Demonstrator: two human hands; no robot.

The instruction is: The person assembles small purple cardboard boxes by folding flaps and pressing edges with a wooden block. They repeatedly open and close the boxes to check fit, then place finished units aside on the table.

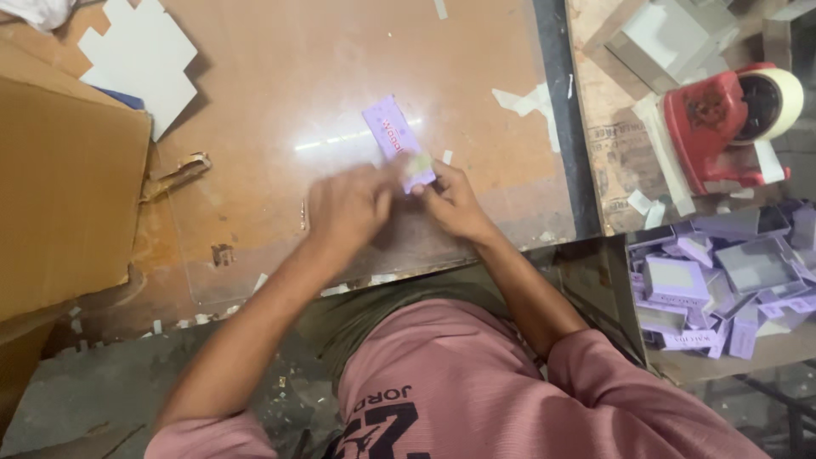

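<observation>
Both hands, left hand (347,206) and right hand (450,204), pinch the 6 o'clock end of a small purple carton (398,140) with fingers closed; likely light, thin, easily creased card.

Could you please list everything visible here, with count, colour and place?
small box: one, purple, table centre, at both hands
table: one, brown, scraps of white tape on it
flat card blank: one, white, top left
cardboard carton: one, brown, left edge
tape dispenser: one, red, with pale roll, top right
pile of small boxes: many, purple, lower right
grey boxes: a few, top right
left hand: blurred, on the small box
right hand: fingertips at the small box
</observation>
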